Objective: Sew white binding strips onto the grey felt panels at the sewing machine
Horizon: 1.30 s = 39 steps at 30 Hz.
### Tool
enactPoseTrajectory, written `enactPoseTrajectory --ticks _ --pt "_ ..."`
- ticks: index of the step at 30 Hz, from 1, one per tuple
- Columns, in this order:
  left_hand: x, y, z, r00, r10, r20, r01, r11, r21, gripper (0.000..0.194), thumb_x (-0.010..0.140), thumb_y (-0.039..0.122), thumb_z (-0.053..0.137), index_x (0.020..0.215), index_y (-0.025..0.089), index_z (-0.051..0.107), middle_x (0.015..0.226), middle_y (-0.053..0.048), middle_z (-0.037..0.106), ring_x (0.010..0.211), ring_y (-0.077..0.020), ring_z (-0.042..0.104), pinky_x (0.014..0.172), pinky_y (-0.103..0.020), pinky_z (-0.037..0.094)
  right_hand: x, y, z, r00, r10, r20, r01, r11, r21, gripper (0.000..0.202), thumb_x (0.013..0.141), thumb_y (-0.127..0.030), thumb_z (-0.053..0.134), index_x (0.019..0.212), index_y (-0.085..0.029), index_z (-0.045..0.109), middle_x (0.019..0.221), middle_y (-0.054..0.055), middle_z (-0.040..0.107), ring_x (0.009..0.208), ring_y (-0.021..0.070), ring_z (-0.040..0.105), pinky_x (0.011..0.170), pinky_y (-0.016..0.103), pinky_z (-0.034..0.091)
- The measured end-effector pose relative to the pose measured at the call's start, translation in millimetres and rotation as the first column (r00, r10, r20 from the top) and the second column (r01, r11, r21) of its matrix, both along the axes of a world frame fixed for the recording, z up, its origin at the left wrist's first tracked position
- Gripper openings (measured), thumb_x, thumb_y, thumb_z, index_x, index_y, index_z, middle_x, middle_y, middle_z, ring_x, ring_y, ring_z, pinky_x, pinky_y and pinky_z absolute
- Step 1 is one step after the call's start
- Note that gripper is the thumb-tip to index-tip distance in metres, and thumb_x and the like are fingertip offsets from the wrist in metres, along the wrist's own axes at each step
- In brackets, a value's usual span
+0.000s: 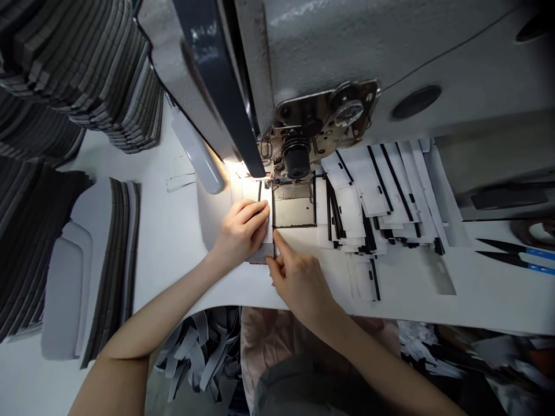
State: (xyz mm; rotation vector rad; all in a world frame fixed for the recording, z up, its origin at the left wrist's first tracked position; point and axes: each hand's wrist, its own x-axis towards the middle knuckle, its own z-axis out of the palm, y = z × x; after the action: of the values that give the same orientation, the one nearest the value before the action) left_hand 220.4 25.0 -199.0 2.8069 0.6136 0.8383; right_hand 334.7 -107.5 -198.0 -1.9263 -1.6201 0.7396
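Note:
A sewing machine [321, 52] stands over the white table, its needle area lit by a lamp. Under the presser foot lies a white fabric piece [269, 222] with a black edge and a grey textured end. My left hand [240, 231] rests on this piece just in front of the foot, fingers stretched together and pressing down. At the piece's right edge is my right hand [301, 280]; its index finger lies along the black edge, while the thumb and curled fingers hold the grey end. The needle tip is too small to make out.
Several white pieces with black strips [381, 196] lie overlapping to the right. Blue-handled scissors [520, 257] and a tape roll [540, 231] are farther right. Stacks of grey padded pieces [87, 63] fill the left side. Grey strips [203, 346] hang below the table's front edge.

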Motion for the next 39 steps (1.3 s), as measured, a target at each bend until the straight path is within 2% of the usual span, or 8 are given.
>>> enactPoseTrajectory --ticks 4,7,9,12,18,25,32,39 --pt "0.1 2.7 -3.6 0.999 -0.016 0.034 0.016 1.000 0.020 0.021 0.095 0.014 0.054 0.112 0.018 0.067 0.110 -0.010 0.073 0.098 -0.0215 0.063 0.085 -0.040 0.057 2.4 3.5 -2.1 0.981 -0.071 0.179 0.038 0.983 0.179 0.038 0.092 -0.016 0.054 0.128 -0.006 0.059 0.065 0.000 0.068 0.051 0.0126 0.059 0.050 0.024 0.034" --pt "0.8 5.4 -4.8 0.999 -0.025 0.037 0.024 1.000 0.015 0.019 0.094 0.013 0.056 0.110 0.017 0.066 0.108 -0.011 0.073 0.097 -0.0211 0.063 0.086 -0.039 0.056 6.1 4.9 0.5 0.935 -0.125 0.333 -0.005 0.931 0.364 0.016 0.092 -0.011 0.053 0.089 -0.017 0.068 0.061 -0.003 0.062 0.046 0.0088 0.050 0.046 0.024 0.024" --pt "1.4 6.6 -4.8 0.999 -0.032 0.036 0.032 0.999 0.006 0.018 0.094 0.012 0.057 0.108 0.016 0.066 0.107 -0.011 0.072 0.097 -0.0208 0.063 0.086 -0.038 0.056 9.0 5.5 3.2 0.894 -0.154 0.421 -0.056 0.893 0.446 0.028 0.089 -0.004 0.050 0.068 -0.019 0.062 0.057 -0.004 0.058 0.043 0.0082 0.042 0.046 0.025 0.020" --pt "2.5 7.9 -4.7 0.998 -0.033 0.045 0.033 0.999 -0.010 0.013 0.095 0.014 0.056 0.103 0.017 0.065 0.103 -0.009 0.072 0.094 -0.0195 0.063 0.085 -0.037 0.055 13.3 6.8 7.0 0.857 -0.157 0.491 -0.111 0.874 0.473 0.031 0.084 0.001 0.050 0.064 -0.018 0.062 0.055 -0.003 0.055 0.044 0.0091 0.037 0.047 0.026 0.018" --pt "3.1 8.7 -4.1 0.997 -0.038 0.061 0.040 0.998 -0.047 0.012 0.097 0.014 0.051 0.094 0.019 0.062 0.089 -0.005 0.069 0.085 -0.0165 0.062 0.079 -0.033 0.051 21.5 13.7 16.9 0.842 -0.011 0.539 -0.174 0.941 0.292 0.032 0.078 0.003 0.048 0.073 -0.020 0.070 0.047 -0.003 0.050 0.041 0.0098 0.035 0.046 0.024 0.013" --pt "4.1 11.7 -2.7 0.997 -0.066 0.030 0.066 0.998 -0.002 0.026 0.092 0.003 0.041 0.100 0.017 0.061 0.093 -0.008 0.068 0.087 -0.0182 0.061 0.076 -0.032 0.051 30.9 28.5 33.7 0.843 0.197 0.500 -0.181 0.980 -0.081 0.039 0.088 -0.002 0.045 0.099 -0.025 0.074 0.049 -0.001 0.057 0.043 0.0105 0.044 0.046 0.025 0.012" --pt "8.7 20.2 -2.0 0.997 -0.071 -0.023 0.072 0.995 0.068 0.033 0.087 0.000 0.037 0.102 0.015 0.063 0.095 -0.010 0.069 0.089 -0.0203 0.063 0.079 -0.034 0.052 38.2 37.4 38.5 0.826 0.256 0.503 -0.192 0.965 -0.176 0.052 0.092 -0.001 0.037 0.126 -0.027 0.067 0.054 0.002 0.062 0.048 0.0127 0.053 0.048 0.026 0.017" --pt "12.3 32.1 -6.0 0.998 -0.062 -0.026 0.064 0.993 0.096 0.032 0.090 0.003 0.038 0.104 0.016 0.064 0.097 -0.011 0.069 0.093 -0.0206 0.064 0.080 -0.034 0.053 42.3 50.8 41.4 0.833 0.248 0.495 -0.164 0.965 -0.206 0.047 0.093 -0.005 0.036 0.122 -0.026 0.068 0.058 0.005 0.065 0.056 0.0164 0.062 0.049 0.026 0.020"
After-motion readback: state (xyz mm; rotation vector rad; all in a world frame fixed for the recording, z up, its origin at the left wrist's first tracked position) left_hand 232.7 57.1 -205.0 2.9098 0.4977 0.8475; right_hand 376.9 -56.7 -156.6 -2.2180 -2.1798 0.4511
